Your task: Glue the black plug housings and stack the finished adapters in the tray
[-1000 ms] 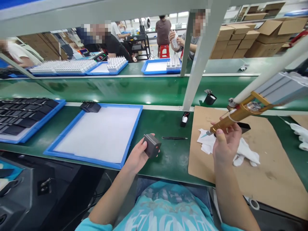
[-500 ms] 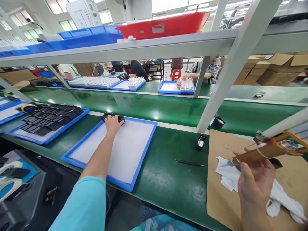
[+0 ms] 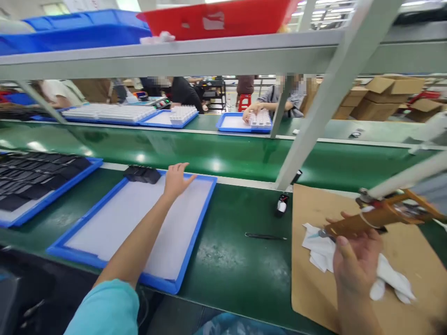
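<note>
My left hand [image 3: 175,181] spreads empty at three o'clock from black boxy blocks [image 3: 142,174], mustn't nudge them; right hand [image 3: 354,260] grips the gold tubular dispenser [image 3: 361,223].

Row of black boxes [image 3: 142,174] at the far-left corner of the blue-rimmed tray [image 3: 162,283] is looking longer than a second ago, and we're no longer holding one off the tray's right side. We're spreading our left hand [image 3: 175,183] open over the tray's far edge now. Way past the tray, a co-worker's hands [image 3: 252,113] are reaching down to white pieces [image 3: 260,120] instead of holding some up.
</note>
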The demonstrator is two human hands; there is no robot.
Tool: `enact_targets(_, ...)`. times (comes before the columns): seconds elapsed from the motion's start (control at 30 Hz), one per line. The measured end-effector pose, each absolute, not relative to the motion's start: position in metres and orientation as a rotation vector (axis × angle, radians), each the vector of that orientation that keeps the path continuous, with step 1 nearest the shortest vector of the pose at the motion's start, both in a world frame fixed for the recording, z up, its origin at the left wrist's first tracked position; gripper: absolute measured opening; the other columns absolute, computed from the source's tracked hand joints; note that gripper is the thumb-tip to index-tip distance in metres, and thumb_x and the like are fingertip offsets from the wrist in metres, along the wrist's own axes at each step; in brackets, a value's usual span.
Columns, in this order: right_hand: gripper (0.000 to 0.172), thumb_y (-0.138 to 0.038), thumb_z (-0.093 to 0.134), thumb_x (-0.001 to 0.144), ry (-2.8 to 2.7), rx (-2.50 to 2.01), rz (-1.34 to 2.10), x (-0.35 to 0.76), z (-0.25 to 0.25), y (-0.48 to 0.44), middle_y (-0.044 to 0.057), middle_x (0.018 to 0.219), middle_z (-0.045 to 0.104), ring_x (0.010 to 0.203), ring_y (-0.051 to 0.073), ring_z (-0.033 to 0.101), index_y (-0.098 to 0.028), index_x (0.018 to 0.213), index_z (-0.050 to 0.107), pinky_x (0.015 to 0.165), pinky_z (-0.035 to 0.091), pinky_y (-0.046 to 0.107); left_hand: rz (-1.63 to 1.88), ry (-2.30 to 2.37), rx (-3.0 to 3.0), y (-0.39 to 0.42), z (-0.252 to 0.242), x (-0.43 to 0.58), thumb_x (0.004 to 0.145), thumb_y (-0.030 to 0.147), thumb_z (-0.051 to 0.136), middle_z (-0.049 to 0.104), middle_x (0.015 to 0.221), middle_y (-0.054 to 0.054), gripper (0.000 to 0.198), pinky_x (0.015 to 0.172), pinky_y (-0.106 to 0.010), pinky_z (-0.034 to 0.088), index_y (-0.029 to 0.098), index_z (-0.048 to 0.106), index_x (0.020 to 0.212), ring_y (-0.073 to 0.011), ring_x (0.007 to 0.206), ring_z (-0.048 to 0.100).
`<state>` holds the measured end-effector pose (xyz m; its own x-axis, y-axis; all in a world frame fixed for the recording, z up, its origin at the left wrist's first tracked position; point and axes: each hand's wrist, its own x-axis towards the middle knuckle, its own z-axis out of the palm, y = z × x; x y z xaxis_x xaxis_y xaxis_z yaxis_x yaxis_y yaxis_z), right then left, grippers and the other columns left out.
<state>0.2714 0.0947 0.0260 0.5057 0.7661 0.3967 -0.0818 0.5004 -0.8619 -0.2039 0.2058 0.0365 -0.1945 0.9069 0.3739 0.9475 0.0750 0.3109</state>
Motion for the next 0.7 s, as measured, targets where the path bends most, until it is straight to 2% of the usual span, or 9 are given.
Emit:
enact_targets(0.1, 0.052, -0.031, 0.078, 0.068, -0.941, -0.878, 0.629, 0.273, 0.023, 0.094, 0.007, 0.12, 0.064, 0.09, 0.024, 0.07, -0.032, 0.116, 0.057, 0.082, 0.055, 0.049, -0.857, -2.072, -2.37, 0.223, 0.027, -0.127, 0.086, 0.043, 0.059, 0.055, 0.134, -0.014, 0.052, 0.11, -0.045, 0.033, 0.018, 0.053, 0.131, -0.0325, 0.126, 0.046)
enact_targets(0.23, 0.049, -0.029, 0.072, 0.077, -0.999, -0.846, 0.644, 0.272, 0.022, 0.092, 0.009, 0.125, 0.062, 0.095, 0.022, 0.07, -0.031, 0.121, 0.053, 0.081, 0.055, 0.04, -0.907, -2.011, -2.643, 0.257, 0.016, -0.032, 0.086, 0.039, 0.061, 0.057, 0.136, -0.013, 0.056, 0.104, -0.039, 0.042, 0.018, 0.048, 0.136, -0.0277, 0.119, 0.057)
enact_targets(0.3, 0.048, -0.031, 0.071, 0.078, -1.02, -0.841, 0.643, 0.271, 0.021, 0.091, 0.009, 0.126, 0.062, 0.096, 0.022, 0.07, -0.031, 0.122, 0.052, 0.083, 0.054, 0.042, -0.931, -2.047, -2.698, 0.279, 0.011, 0.007, 0.087, 0.041, 0.061, 0.058, 0.136, -0.015, 0.06, 0.099, -0.038, 0.046, 0.016, 0.043, 0.139, -0.0276, 0.115, 0.06)
enact_targets(0.43, 0.048, -0.031, 0.069, 0.081, -1.047, -0.845, 0.669, 0.27, 0.019, 0.089, 0.011, 0.129, 0.059, 0.101, 0.025, 0.069, -0.032, 0.126, 0.05, 0.086, 0.054, 0.046, -0.985, -2.183, -2.706, 0.321, 0.002, 0.067, 0.087, 0.045, 0.062, 0.056, 0.136, -0.022, 0.073, 0.094, -0.041, 0.047, 0.012, 0.033, 0.145, -0.0326, 0.119, 0.059)
enact_targets(0.53, 0.049, -0.031, 0.066, 0.084, -1.067, -0.841, 0.707, 0.269, 0.02, 0.086, 0.012, 0.132, 0.057, 0.105, 0.026, 0.067, -0.032, 0.129, 0.048, 0.09, 0.053, 0.048, -1.031, -2.247, -2.703, 0.345, -0.006, 0.093, 0.083, 0.036, 0.068, 0.054, 0.138, -0.024, 0.083, 0.095, -0.041, 0.047, 0.012, 0.024, 0.15, -0.0331, 0.122, 0.058)
enact_targets(0.7, 0.051, -0.034, 0.064, 0.085, -1.114, -0.823, 0.775, 0.267, 0.026, 0.08, 0.012, 0.131, 0.057, 0.109, 0.028, 0.066, -0.032, 0.133, 0.045, 0.094, 0.052, 0.053, -1.099, -2.235, -2.717, 0.361, -0.014, 0.103, 0.072, 0.024, 0.078, 0.055, 0.138, -0.021, 0.105, 0.098, -0.04, 0.045, 0.016, 0.013, 0.154, -0.0299, 0.121, 0.058)
